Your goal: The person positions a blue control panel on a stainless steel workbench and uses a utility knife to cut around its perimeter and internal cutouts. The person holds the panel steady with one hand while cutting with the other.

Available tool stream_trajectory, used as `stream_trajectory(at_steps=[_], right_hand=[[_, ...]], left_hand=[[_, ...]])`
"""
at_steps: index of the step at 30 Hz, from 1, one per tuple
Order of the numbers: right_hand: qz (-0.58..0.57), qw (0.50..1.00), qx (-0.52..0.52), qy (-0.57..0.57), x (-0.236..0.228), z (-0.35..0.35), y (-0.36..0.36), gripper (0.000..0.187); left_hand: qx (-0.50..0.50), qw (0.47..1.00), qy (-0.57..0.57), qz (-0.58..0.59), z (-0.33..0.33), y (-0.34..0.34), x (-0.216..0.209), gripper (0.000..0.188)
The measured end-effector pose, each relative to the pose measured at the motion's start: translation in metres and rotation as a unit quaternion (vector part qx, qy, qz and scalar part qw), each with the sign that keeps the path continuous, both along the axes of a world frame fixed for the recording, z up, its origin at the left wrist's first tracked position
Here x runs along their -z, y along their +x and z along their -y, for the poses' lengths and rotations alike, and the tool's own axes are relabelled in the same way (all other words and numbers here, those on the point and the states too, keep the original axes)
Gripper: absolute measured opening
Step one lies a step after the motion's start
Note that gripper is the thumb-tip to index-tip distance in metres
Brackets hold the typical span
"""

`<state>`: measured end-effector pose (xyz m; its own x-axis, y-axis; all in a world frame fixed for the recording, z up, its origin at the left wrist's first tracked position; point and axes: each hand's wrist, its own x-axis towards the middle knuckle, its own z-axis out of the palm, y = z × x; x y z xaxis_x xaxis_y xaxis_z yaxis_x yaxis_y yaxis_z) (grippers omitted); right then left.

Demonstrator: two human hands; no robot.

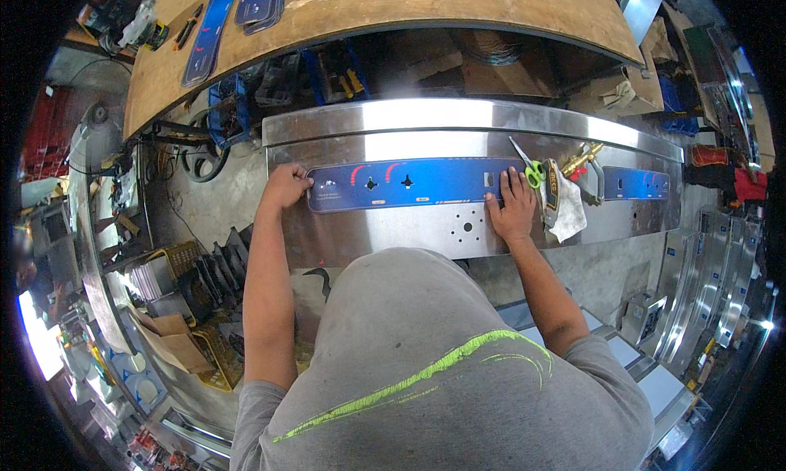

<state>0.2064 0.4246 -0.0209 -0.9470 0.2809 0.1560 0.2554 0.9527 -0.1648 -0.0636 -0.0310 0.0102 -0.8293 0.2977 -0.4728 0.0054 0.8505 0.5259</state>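
A long blue control-panel overlay (pixel 446 176) with red arcs and dark cut-outs lies along the steel sheet-metal panel (pixel 368 237) in front of me. My left hand (pixel 286 186) is closed, its fingertips pinching the overlay's rounded left end. Near the other end, my right hand (pixel 513 205) rests flat with its fingers stretched out, pressing on the overlay beside a small rectangular cut-out. Just right of that hand lie green-handled scissors (pixel 532 170), a yellow-and-black tool (pixel 552 194) and a white rag (pixel 571 215).
A second blue overlay (pixel 637 184) lies on the steel at the right, by a metal handle (pixel 598 182). Beyond stands a wooden workbench (pixel 393 8) carrying more blue overlays (pixel 214 29) and pliers (pixel 188 26). Blue bins (pixel 228 110) sit under it; a yellow crate (pixel 214 360) stands at lower left.
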Motion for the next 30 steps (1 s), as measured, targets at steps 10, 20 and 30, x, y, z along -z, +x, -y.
stream_trajectory(at_steps=[10, 20, 30], right_hand=[[0.028, 1.000, 0.004, -0.003, -0.0020, -0.0010, 0.0006, 0.064], [0.017, 1.000, -0.001, 0.004, 0.0019, -0.0022, 0.0011, 0.065], [0.017, 1.000, 0.006, 0.005, -0.0011, 0.0006, 0.0005, 0.064]], left_hand=[[-0.011, 1.000, -0.015, 0.021, -0.0016, 0.0011, -0.0043, 0.022], [-0.018, 1.000, 0.013, 0.018, -0.0012, 0.0033, -0.0035, 0.022], [-0.013, 1.000, 0.009, 0.002, -0.0006, 0.0036, -0.0016, 0.022]])
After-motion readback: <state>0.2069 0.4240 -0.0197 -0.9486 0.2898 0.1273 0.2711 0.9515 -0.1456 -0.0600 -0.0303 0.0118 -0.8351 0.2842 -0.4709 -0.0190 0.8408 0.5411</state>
